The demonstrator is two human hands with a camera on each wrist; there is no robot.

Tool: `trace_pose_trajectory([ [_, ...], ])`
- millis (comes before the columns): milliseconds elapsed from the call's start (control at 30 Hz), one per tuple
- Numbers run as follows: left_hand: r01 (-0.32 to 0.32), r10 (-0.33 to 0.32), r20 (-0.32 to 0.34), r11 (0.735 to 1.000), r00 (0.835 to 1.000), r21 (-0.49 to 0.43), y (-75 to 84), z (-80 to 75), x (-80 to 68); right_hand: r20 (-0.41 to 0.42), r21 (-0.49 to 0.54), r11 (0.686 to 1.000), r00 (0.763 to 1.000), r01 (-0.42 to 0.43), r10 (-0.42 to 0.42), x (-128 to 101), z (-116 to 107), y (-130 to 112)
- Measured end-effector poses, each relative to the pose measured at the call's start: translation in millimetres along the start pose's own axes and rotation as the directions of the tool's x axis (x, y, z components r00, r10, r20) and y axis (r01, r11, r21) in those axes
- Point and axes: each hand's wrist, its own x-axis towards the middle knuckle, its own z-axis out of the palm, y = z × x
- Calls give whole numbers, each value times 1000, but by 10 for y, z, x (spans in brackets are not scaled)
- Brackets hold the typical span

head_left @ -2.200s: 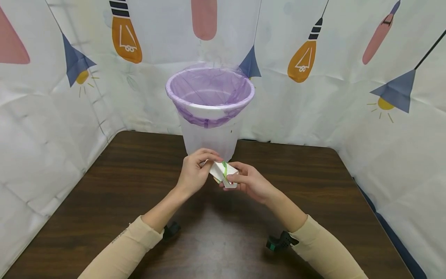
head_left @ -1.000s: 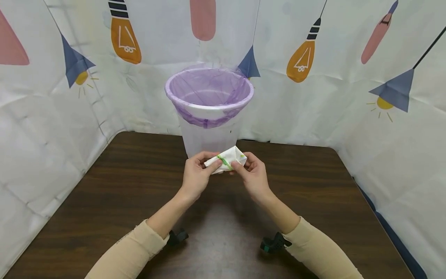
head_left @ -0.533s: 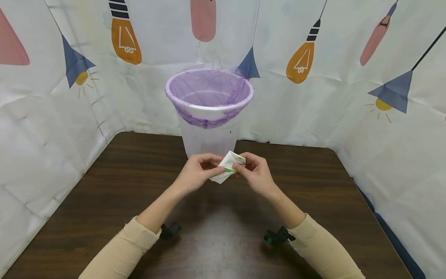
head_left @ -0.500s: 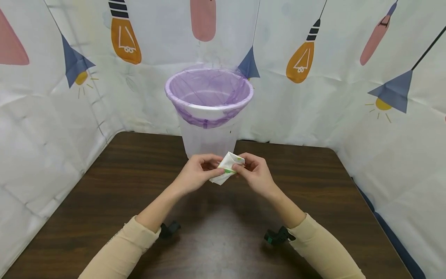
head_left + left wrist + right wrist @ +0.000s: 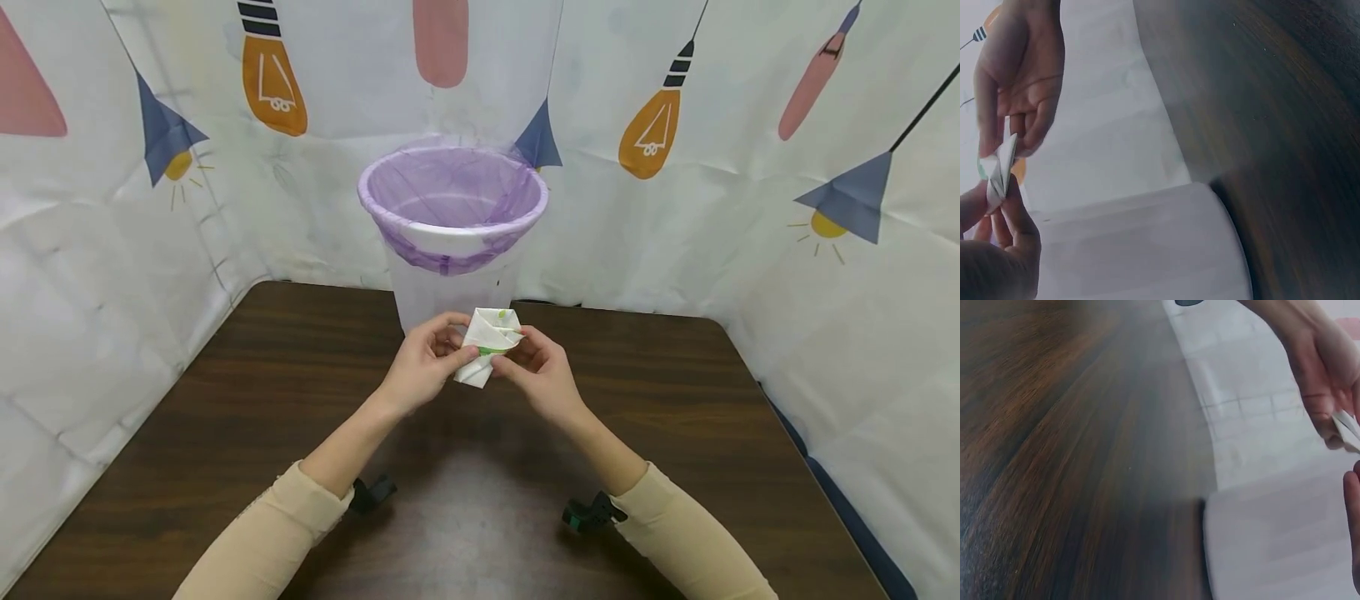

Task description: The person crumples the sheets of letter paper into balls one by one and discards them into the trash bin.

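Note:
Both hands hold a small folded white paper (image 5: 489, 342) with a green stripe, just above the dark wooden table (image 5: 225, 400). My left hand (image 5: 441, 350) pinches its left side and my right hand (image 5: 525, 358) pinches its right side. The paper stands roughly upright in front of the white bin (image 5: 450, 292). In the left wrist view the paper (image 5: 999, 172) sits between the left hand's fingers (image 5: 1013, 225) and the right hand (image 5: 1019, 81). The right wrist view catches only an edge of the paper (image 5: 1350, 428) under the left hand (image 5: 1329, 369).
The white bin with a purple liner (image 5: 452, 196) stands at the table's far middle, close behind the hands. Printed cloth walls (image 5: 750, 208) enclose the table on three sides. Bare tabletop lies to the left and right of the hands.
The paper has turned from lying slanted to standing more upright between the fingers, and both hands have shifted slightly up toward the bin.

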Motion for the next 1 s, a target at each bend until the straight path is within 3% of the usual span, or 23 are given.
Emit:
trace_pose_trajectory([
  [233,82,-75,43,979,996,-187,-37,28,-1,-25,70,997,1000,-13,15,2,53,0],
  [467,133,-126,45,957,991,-258,-51,111,-7,-148,20,1000,989,23,-20,-2,125,-32],
  [667,191,-169,97,926,981,-326,-67,133,16,-232,27,998,971,63,-56,-7,171,-2],
  [800,228,-189,145,914,971,-336,-65,111,24,-243,31,997,968,68,-58,4,155,-6],
  [1000,222,-175,182,931,968,-290,-79,126,19,-265,28,1000,964,14,-6,-9,104,-12],
])
